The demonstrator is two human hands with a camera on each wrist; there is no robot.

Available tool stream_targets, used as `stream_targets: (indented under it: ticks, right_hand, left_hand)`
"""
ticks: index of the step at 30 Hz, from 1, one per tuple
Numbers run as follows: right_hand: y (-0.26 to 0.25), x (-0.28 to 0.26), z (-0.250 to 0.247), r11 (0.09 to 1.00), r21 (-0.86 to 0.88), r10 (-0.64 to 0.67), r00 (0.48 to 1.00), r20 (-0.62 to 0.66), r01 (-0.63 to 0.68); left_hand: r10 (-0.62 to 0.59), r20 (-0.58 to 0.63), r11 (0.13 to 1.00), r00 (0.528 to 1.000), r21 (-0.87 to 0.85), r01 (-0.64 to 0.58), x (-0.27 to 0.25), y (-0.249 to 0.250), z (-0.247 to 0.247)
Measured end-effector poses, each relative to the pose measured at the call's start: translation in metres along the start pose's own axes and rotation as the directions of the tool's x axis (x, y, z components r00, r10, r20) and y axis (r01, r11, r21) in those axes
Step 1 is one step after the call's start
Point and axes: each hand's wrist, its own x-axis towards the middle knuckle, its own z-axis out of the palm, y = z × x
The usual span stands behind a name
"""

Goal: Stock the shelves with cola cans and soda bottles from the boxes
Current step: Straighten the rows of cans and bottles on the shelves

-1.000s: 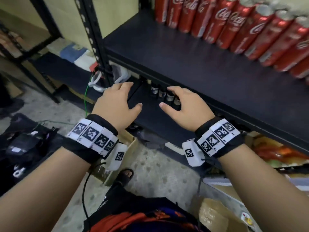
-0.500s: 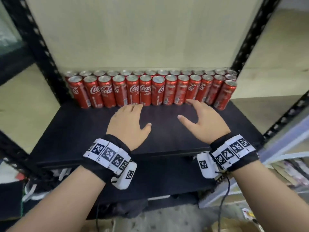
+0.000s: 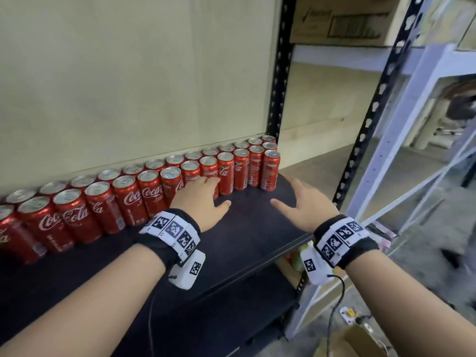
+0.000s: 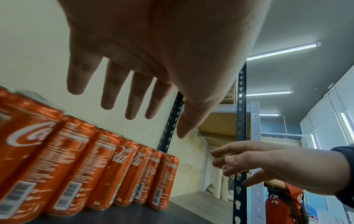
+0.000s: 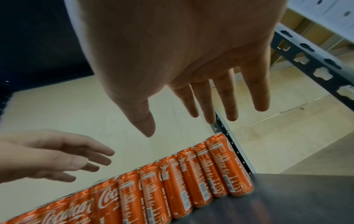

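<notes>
Two rows of red cola cans (image 3: 152,189) stand upright along the back of the dark shelf board (image 3: 252,228). My left hand (image 3: 203,194) hovers palm down just in front of the front row, fingers straight and spread, holding nothing. My right hand (image 3: 298,199) hovers over the shelf's bare right end, also flat and empty. In the left wrist view the left hand (image 4: 134,98) hangs above the cans (image 4: 122,174), apart from them. The right wrist view shows the right hand (image 5: 191,118) above the row's right end (image 5: 229,169).
A black perforated upright (image 3: 278,81) stands at the shelf's back right corner, another (image 3: 371,119) at the front right. A white rack (image 3: 401,119) adjoins on the right. A cardboard box (image 3: 345,343) lies on the floor below. A lower shelf (image 3: 219,318) sits underneath.
Both hands rose from the lower shelf to the can shelf, empty throughout. Since half a second ago my view swung right and both hands shifted toward the row's right end.
</notes>
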Motion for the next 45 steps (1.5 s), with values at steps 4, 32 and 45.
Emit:
stream_targets:
  ticks: [4, 32, 45]
  right_hand:
    - [0.026, 0.025, -0.002, 0.997, -0.03, 0.067, 0.997, -0.04, -0.068]
    - [0.081, 0.203, 0.039, 0.907, 0.42, 0.011, 1.0, -0.025, 0.001]
    - [0.094, 0.177, 0.02, 0.891, 0.451, 0.069, 0.997, -0.042, -0.043]
  left_hand:
    - [0.01, 0.017, 0.999, 1.0, 0.038, -0.011, 0.044, 0.021, 0.015]
    - [-0.181, 0.081, 0.979, 0.98, 0.109, 0.172, 0.26, 0.102, 0.028]
    - [-0.01, 0.139, 0.999, 0.99, -0.033, 0.014, 0.295, 0.098, 0.032]
